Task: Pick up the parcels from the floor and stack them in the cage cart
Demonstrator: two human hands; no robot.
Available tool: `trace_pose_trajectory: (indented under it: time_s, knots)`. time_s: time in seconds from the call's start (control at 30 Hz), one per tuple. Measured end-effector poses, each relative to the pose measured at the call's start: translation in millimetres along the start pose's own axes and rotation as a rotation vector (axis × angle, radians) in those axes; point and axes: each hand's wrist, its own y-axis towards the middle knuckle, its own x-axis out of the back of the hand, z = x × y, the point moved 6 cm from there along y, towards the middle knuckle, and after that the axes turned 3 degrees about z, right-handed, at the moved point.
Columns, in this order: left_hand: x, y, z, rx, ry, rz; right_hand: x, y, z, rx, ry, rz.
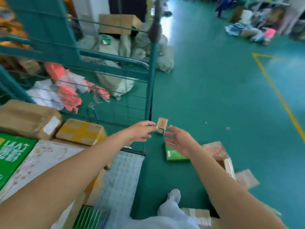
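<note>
- Both arms reach out over the green floor (214, 100), and a small brown box (162, 126) sits between the two hands.
- Left hand (140, 132): wide grip, fingers straight, tips at the box's left edge (touching or not, I cannot tell).
- Right hand (177, 140): wide grip too, palm facing the box, just beside it and holding nothing.
- A green parcel (175, 155) lies on the floor under the right wrist; taped brown parcels (217, 152) lie to its right.
- Left, the cage cart (151, 76) stands with boxes stacked inside, a yellow-taped box (80, 131) among them.
</note>
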Motion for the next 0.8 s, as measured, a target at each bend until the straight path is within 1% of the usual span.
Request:
trace_pose_trajectory:
  time_s: [0.03,0.17,0.47,0.63,0.8]
  knots:
    - [-21.0,15.7,-14.2,0.003,0.029,0.041,27.2,-1.6,1.8,-0.006,0.037,-0.029]
    - [-71.7,55.9,-48.3,0.005,0.107,0.137,98.0,6.3,1.5,-0.014,0.137,-0.13]
    - [-192.6,153.3,-127.4,0.028,0.306,0.292,247.3,29.4,2.5,-0.041,0.322,-0.241]
    - [-276.1,200.4,-167.7,0.034,0.408,0.401,338.5,19.9,-9.6,-0.047,0.43,-0.331]
    - [-354.6,222.5,-193.7,0.019,0.544,0.508,408.7,-2.9,-33.5,-0.05,0.546,-0.435]
